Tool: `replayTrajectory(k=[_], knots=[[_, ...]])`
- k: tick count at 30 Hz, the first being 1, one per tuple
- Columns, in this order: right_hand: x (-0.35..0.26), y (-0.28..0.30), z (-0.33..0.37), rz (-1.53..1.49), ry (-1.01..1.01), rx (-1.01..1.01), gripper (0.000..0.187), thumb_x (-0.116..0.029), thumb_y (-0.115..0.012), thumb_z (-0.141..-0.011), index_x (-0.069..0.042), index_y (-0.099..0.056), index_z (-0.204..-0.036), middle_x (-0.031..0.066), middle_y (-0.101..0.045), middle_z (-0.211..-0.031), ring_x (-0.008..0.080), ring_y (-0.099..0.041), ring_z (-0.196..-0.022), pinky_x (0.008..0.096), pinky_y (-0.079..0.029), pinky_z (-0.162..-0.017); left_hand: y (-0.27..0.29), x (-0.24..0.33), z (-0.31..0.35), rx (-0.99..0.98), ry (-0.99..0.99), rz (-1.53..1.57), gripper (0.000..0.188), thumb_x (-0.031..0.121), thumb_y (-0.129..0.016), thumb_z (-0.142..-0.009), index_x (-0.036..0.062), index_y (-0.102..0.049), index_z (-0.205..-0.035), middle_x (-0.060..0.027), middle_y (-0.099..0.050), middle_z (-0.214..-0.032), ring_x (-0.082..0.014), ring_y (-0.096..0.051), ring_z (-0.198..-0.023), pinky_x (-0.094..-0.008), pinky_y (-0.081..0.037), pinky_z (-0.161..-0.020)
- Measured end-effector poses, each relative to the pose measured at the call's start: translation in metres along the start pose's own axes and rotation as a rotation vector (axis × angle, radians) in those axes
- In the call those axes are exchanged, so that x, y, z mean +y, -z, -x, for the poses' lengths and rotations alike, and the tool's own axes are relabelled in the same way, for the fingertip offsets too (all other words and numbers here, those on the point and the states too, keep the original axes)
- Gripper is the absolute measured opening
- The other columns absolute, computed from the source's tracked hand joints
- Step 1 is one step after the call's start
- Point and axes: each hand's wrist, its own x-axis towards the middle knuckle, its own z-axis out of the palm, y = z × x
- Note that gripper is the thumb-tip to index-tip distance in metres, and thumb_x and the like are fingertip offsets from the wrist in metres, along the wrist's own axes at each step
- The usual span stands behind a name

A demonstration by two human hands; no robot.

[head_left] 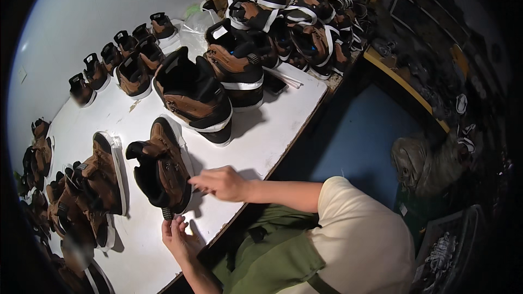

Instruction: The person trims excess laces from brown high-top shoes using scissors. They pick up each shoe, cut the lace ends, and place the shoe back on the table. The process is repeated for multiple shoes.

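Observation:
A brown and black high-top boot (173, 177) with a white sole edge lies on the white table in front of me, its black-lined opening facing left. The fingers of my left hand (175, 236) pinch the dark ribbed pull tab (167, 213) at the boot's heel. My right hand (220, 183) is beside the boot's lower side, fingers curled and fingertips together at the sole edge. Whatever those fingertips hold, if anything, is too small to make out.
Stacked boots (193, 95) stand just beyond on the white table (256, 147), with smaller pairs (133, 76) behind. More boots (90, 185) line the left side. A large heap of shoes (305, 22) and a clear plastic bag (199, 30) are at the back. A crate (449, 245) stands at right.

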Motion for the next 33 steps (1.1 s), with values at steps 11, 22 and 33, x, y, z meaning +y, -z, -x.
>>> replayTrajectory(k=[11,22,33], knots=[[0.094,0.066,0.048,0.382,-0.418,-0.153,0.025,-0.019,-0.068,-0.08,-0.004,-0.063,-0.098,0.0109,-0.057,-0.09,0.0301,-0.06,-0.085,0.0399,-0.049,-0.073,-0.022,0.008,0.01,0.108,-0.027,-0.125,0.019,0.009,-0.05,-0.097,-0.0041,-0.053,-0.11,-0.009,-0.062,-0.092,-0.0109,-0.061,-0.078,-0.0175,-0.051,-0.066],[0.203,0.181,0.029,0.668,-0.588,0.606,0.009,-0.011,-0.063,-0.084,-0.003,-0.066,-0.087,0.0121,-0.062,-0.095,0.0326,-0.058,-0.093,0.0395,-0.048,-0.081,-0.032,0.008,0.013,0.18,-0.013,-0.125,0.016,0.006,-0.052,-0.096,-0.0032,-0.054,-0.109,-0.0079,-0.063,-0.089,-0.0085,-0.06,-0.075,-0.018,-0.05,-0.068],[0.308,0.259,0.026,0.819,-0.966,0.068,0.027,-0.021,-0.06,-0.085,-0.005,-0.068,-0.104,0.0218,-0.066,-0.097,0.0413,-0.061,-0.095,0.0467,-0.048,-0.083,-0.032,0.007,0.009,0.192,0.038,-0.138,0.02,0.006,-0.058,-0.093,-0.0032,-0.057,-0.11,-0.0045,-0.063,-0.086,-0.0062,-0.057,-0.069,-0.0177,-0.047,-0.067]])
